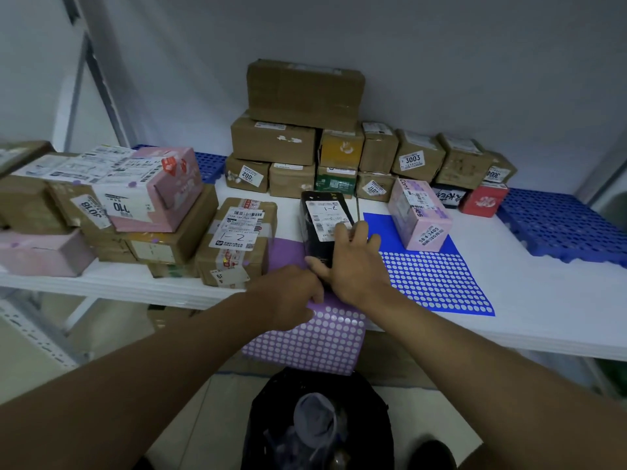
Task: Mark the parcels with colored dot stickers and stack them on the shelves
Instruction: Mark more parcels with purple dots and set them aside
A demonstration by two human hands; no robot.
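Right hand (356, 266) gripping black parcel (319, 228) labelled "2-1", left hand (291, 296) pinching purple sticker sheet (315, 337)

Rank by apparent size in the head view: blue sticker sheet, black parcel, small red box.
1. blue sticker sheet
2. black parcel, nearer the camera
3. small red box, farther back, so true size is unsure

A purple sticker sheet (315, 340) and a blue sticker sheet (437, 283) both show grids of pale dots. The black parcel (317, 239) carries a white label (325, 217). A blue perforated mat (563, 222) lies on the white shelf (509, 310).
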